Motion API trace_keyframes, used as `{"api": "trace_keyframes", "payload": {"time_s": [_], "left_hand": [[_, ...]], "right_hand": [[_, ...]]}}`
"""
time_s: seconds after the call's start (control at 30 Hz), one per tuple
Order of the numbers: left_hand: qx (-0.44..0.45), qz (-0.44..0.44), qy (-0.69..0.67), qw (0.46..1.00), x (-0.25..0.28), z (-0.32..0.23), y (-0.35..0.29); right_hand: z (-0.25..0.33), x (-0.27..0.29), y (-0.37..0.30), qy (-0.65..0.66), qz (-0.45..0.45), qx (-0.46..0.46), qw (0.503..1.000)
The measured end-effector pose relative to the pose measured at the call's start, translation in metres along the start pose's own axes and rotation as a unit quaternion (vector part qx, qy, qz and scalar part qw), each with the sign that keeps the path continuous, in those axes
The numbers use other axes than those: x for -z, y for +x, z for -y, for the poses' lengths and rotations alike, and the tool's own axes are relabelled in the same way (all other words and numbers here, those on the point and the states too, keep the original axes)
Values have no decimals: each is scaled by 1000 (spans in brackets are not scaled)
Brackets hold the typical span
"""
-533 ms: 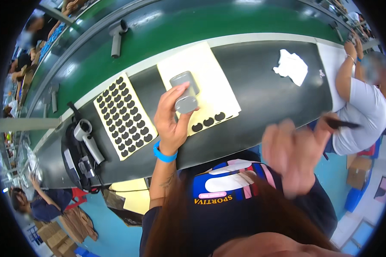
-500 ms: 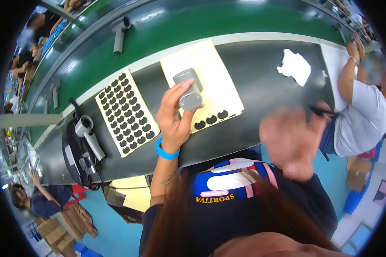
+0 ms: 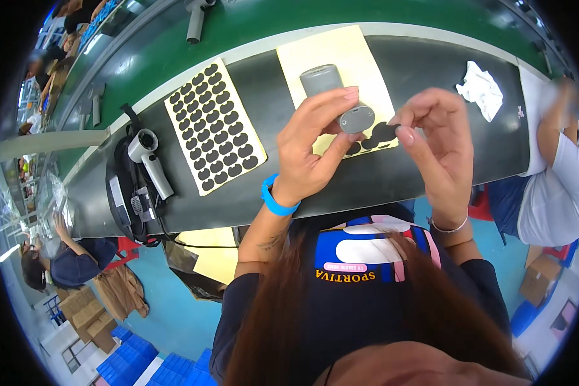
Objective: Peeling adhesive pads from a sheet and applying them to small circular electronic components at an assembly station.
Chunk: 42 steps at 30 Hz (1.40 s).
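Note:
My left hand (image 3: 312,145) is closed around a grey hair dryer (image 3: 321,78), its round handle end (image 3: 357,119) turned up toward me and showing two small screw-like dots. My right hand (image 3: 441,145) pinches a black, notched round sticker (image 3: 385,132) between thumb and fingertips, just to the right of that handle end and apart from it. Beneath both lies a pale yellow sticker sheet (image 3: 360,48), with a few black stickers along its near edge, partly hidden by my left hand.
To the left lie another sheet of black stickers (image 3: 222,128), a second grey hair dryer (image 3: 151,164) and a black looped band with a cable (image 3: 116,186). Crumpled white cloth or paper (image 3: 481,90) sits at the right. Beyond runs a green conveyor (image 3: 264,32). A person in white (image 3: 550,199) is beside me.
My right hand has come in from the right, up to the hair dryer, and now shows a black sticker between its fingers. The left hand still holds the dryer; the whole view has shifted.

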<state>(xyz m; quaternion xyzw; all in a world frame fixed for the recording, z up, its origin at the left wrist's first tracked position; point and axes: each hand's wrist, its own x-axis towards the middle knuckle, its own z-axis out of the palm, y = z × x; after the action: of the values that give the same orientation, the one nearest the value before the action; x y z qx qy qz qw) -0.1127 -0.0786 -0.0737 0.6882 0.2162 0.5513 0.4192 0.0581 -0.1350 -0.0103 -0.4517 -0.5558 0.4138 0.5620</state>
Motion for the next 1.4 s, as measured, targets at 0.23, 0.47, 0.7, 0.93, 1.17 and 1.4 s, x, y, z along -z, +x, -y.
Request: {"api": "trace_keyframes", "payload": {"time_s": [0.23,0.47,0.7,0.93,1.17,1.4], "left_hand": [[38,12,-58,998,-2,-7,-2],[57,41,-87,994,-4,-10,-5],[71,52,-97,991,-3,-11,-3],[71,59,-94,991,-3,-12,-2],[72,55,-100,991,-5,-13,-2],[73,46,-98,991,-5,-12,-3]], "right_hand": [[-2,-2,4,-26,17,22,999],[7,0,4,-22,19,-18,999],[10,4,5,-47,30,-25,998],[10,5,7,-62,37,-21,997],[11,6,8,-74,45,-14,996],[13,3,8,-85,42,-14,995]]}}
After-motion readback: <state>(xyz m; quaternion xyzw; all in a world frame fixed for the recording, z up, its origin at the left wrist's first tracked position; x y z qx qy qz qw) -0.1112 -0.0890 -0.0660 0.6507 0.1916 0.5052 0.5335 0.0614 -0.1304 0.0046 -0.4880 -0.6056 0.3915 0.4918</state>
